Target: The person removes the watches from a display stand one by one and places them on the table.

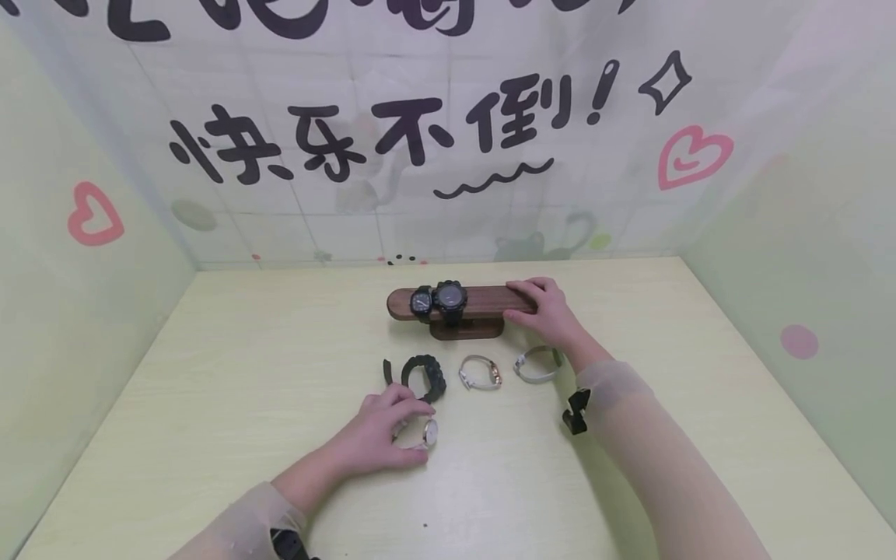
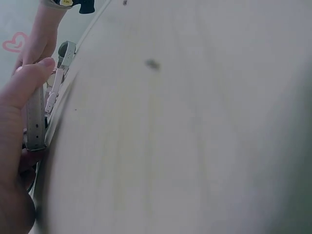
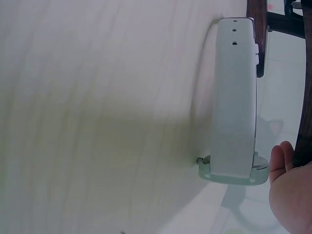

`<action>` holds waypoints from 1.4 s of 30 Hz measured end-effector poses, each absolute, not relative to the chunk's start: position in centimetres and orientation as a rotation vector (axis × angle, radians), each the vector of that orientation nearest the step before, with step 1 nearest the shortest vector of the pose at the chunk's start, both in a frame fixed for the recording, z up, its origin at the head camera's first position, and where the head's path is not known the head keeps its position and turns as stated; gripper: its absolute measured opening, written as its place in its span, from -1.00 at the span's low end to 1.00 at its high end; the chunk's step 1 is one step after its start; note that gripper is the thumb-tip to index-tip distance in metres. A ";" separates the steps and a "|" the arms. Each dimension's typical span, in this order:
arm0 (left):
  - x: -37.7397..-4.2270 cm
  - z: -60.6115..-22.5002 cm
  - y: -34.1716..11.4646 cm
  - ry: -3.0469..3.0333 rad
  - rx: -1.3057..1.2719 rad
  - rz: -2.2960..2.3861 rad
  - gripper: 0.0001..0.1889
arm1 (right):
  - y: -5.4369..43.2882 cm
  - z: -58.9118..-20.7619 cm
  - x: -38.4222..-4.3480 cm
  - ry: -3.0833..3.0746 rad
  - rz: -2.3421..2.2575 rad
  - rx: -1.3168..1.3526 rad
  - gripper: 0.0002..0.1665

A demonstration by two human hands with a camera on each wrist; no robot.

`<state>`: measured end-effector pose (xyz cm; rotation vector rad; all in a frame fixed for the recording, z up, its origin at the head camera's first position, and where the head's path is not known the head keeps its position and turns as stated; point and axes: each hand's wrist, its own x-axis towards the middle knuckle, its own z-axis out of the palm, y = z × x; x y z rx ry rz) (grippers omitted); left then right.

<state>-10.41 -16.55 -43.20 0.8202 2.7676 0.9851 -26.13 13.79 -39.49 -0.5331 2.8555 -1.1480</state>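
My left hand point(image 1: 378, 439) holds a small watch point(image 1: 430, 432) with a pale strap and a round light dial, thumb on the near side and fingers on the far side. The left wrist view shows the thumb over its light strap point(image 2: 36, 119). At the back, my right hand point(image 1: 551, 313) grips the right end of a dark wooden watch stand point(image 1: 490, 299), the thumb at its front and the fingers over the far side. Two black watches, one squarish point(image 1: 421, 302) and one round point(image 1: 450, 295), are strapped around the left part of the bar.
In front of the stand, a black watch point(image 1: 434, 379) lies just beyond my left hand. Right of it are a watch with rose-gold and silver tones point(image 1: 495, 375) and a light-strapped watch point(image 1: 537, 379), seen large in the right wrist view. Printed walls enclose the pale table point(image 1: 210, 373).
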 end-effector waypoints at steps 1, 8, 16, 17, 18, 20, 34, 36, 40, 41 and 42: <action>-10.4 -43.3 -16.5 2.775 0.816 0.993 -0.42 | 13.8 -39.5 -26.1 2.856 -1.147 -0.532 -0.35; -10.4 -44.1 -16.3 2.839 0.806 0.973 -0.41 | 13.8 -39.4 -26.1 2.856 -1.148 -0.531 -0.35; -10.2 -44.3 -16.0 2.922 0.905 0.859 -0.41 | 13.8 -39.3 -26.0 2.853 -1.151 -0.532 -0.35; -10.1 -44.2 -16.0 2.925 0.900 0.852 -0.40 | 13.8 -39.3 -26.0 2.853 -1.151 -0.533 -0.34; -10.1 -44.2 -16.0 2.926 0.896 0.844 -0.39 | 13.8 -39.3 -26.0 2.853 -1.151 -0.533 -0.34; -10.0 -44.2 -16.0 2.928 0.885 0.830 -0.38 | 13.7 -39.3 -26.0 2.853 -1.149 -0.534 -0.34; -9.8 -44.1 -16.1 2.922 0.909 0.810 -0.35 | 13.7 -39.4 -26.0 2.845 -1.152 -0.529 -0.35; -9.8 -44.0 -16.1 2.916 0.902 0.811 -0.35 | 13.7 -39.3 -25.9 2.845 -1.150 -0.532 -0.34; -9.7 -43.8 -16.2 2.903 0.894 0.827 -0.35 | 13.7 -39.3 -25.9 2.849 -1.143 -0.529 -0.34; -9.7 -43.8 -16.2 2.902 0.894 0.827 -0.35 | 13.7 -39.3 -25.9 2.849 -1.141 -0.528 -0.34; -9.7 -43.8 -16.2 2.901 0.893 0.830 -0.36 | 13.7 -39.3 -25.9 2.849 -1.141 -0.524 -0.34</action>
